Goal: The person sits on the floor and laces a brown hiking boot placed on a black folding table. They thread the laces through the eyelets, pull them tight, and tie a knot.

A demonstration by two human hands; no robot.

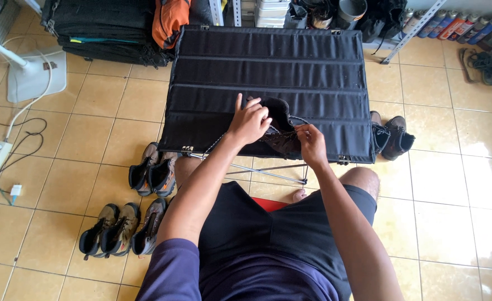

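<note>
A dark brown hiking boot (pixel 284 129) stands on a black fabric folding table (pixel 268 61) near its front edge. My left hand (pixel 248 121) grips the boot's upper and tongue from the left, with the index finger raised. At the boot's right side my right hand (pixel 311 142) pinches its lace (pixel 291 134). The lower part of the boot is hidden behind my hands.
Hiking shoes lie on the tiled floor: one pair (pixel 152 174) by the table's left leg, several (pixel 120 229) lower left, another pair (pixel 389 136) at the table's right. A white fan base (pixel 34 78) and cables sit far left. Black folded gear (pixel 103 28) and shelves line the back.
</note>
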